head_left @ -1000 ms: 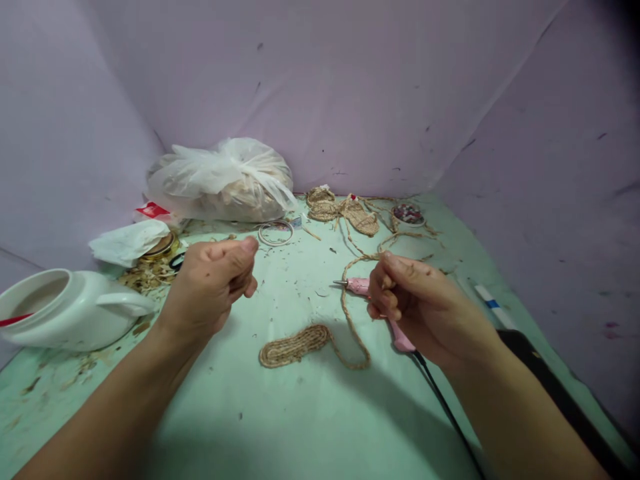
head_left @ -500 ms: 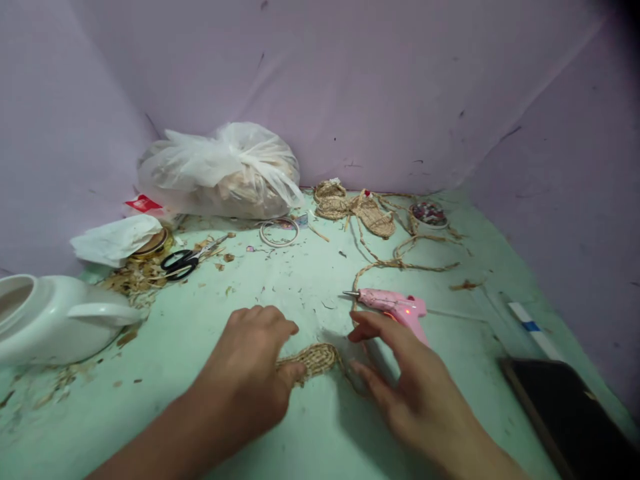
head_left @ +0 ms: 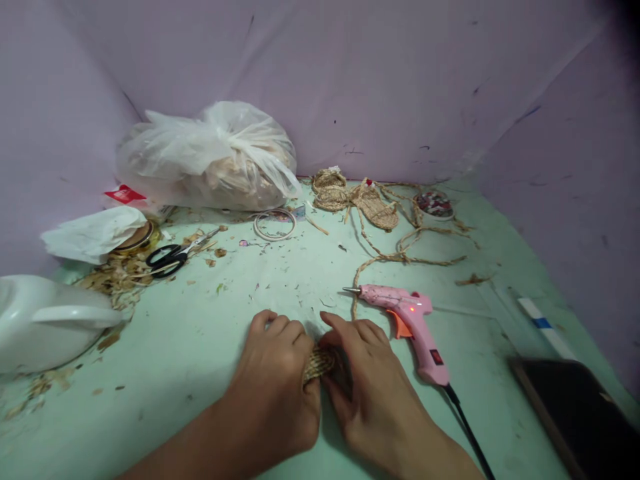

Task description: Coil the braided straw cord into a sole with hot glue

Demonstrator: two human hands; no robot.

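Note:
A small coiled piece of braided straw rope is at the front middle of the table, mostly covered by my fingers. My left hand grips its left side, thumb below and fingers over the top. From the right, my right hand closes around the other end, its index finger and thumb on either side. Just beyond my right hand lies a pink glue gun with a lit orange light and its nozzle facing left. A braided straw rope runs from behind my hands toward the back.
Small woven straw slippers rest by the wall beside a bowl. Leftward are a plastic bag, a tape ring, black scissors, straw scraps and a white pitcher. A dark phone-like slab lies front right.
My right hand has moved left and closed onto the end of the braided straw piece. My left hand has wrapped further over it. The view has shifted slightly.

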